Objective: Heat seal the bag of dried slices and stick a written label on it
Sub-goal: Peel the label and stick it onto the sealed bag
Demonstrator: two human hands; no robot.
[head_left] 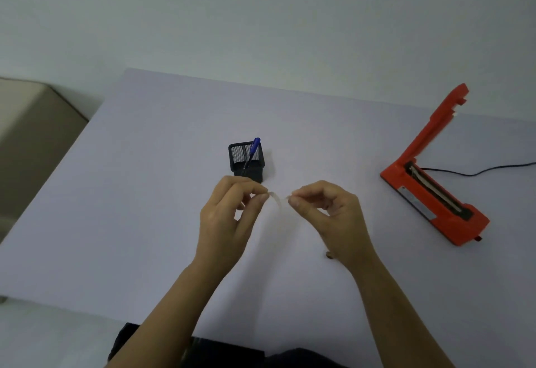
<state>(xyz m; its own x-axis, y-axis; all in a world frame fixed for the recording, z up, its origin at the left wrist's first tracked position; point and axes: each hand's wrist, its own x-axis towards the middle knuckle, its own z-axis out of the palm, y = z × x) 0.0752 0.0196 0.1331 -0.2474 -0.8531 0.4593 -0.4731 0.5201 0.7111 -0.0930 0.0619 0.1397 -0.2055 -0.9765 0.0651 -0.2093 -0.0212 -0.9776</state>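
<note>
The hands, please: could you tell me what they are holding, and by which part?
A clear bag, barely visible; the left hand and the right hand each pinch its upper edge between thumb and fingertips.

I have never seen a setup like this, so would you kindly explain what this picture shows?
No machine does the work here. A person wears a camera on the head, so this single picture looks forward and down at their own two bare hands over a pale grey table. The left hand and the right hand each pinch one end of a thin see-through plastic film. It is likely the clear bag, but it is too faint to be sure. Behind the hands stands a black square mesh pen pot with a blue pen in it. To the right lies a red heat sealer with its pressing arm raised, and a black cable runs off from it. A small brown bit lies beside the right wrist; I cannot tell what it is.
</note>
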